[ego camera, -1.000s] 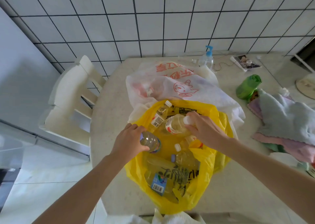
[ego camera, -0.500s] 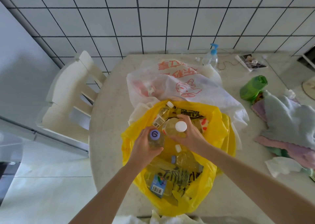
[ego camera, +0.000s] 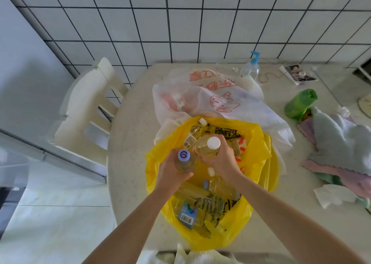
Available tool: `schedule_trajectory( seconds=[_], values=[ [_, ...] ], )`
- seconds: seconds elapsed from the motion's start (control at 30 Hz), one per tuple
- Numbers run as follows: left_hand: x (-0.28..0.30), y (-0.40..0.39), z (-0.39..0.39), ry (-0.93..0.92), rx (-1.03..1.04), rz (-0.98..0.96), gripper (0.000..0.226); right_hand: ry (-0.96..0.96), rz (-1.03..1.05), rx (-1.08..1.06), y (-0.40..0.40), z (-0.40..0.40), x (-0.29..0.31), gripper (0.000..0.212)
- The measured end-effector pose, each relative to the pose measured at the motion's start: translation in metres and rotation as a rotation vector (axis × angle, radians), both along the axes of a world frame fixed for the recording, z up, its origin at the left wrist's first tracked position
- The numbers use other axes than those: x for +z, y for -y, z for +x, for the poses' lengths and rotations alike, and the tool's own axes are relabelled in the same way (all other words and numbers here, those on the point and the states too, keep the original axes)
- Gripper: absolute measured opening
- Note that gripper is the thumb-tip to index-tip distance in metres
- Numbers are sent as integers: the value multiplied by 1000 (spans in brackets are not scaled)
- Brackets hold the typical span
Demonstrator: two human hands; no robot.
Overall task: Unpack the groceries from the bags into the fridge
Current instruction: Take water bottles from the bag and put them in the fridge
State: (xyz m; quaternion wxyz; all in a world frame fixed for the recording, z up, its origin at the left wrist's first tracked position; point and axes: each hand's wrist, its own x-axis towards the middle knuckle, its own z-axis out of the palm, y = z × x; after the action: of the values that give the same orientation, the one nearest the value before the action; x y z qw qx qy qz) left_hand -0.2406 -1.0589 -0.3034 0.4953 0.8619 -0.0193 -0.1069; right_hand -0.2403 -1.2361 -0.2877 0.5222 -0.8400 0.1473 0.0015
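An open yellow plastic bag point(ego camera: 259, 157) lies on the table point(ego camera: 130, 143) with several drink bottles inside. My left hand point(ego camera: 170, 175) grips an upright bottle with a purple cap point(ego camera: 184, 159) above the bag's left side. My right hand point(ego camera: 222, 159) grips an upright bottle with a white cap point(ego camera: 208, 147) right beside it. More bottles point(ego camera: 220, 185) lie in the bag below my hands, one showing a blue label with a barcode point(ego camera: 186, 215). A white bag with red print point(ego camera: 210, 101) sits behind the yellow one.
A white chair point(ego camera: 88, 111) stands at the table's left. A pump bottle point(ego camera: 251, 67) and a photo point(ego camera: 299, 74) are at the back, a green roll point(ego camera: 299, 103), folded cloths point(ego camera: 341, 143) and a tissue point(ego camera: 333, 195) on the right. A grey fridge side point(ego camera: 22, 73) stands at the left.
Both hands have turned their bottles upright and lifted them out of the bag, bringing them close together. The camera has shifted slightly.
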Motion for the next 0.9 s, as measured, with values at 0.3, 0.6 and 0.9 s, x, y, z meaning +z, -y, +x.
schedule_trajectory(
  seconds=[0.3, 0.6, 0.9],
  values=[
    [61, -35, -25, 147, 85, -284, 68, 230, -81, -135, -15, -49, 72, 69],
    [106, -92, -86, 192, 90, -400, 64, 352, 62, -219, -58, -136, 121, 54],
    [113, -136, -176, 166, 222, -356, 61, 317, 187, -59, -103, -220, 112, 55]
  ],
)
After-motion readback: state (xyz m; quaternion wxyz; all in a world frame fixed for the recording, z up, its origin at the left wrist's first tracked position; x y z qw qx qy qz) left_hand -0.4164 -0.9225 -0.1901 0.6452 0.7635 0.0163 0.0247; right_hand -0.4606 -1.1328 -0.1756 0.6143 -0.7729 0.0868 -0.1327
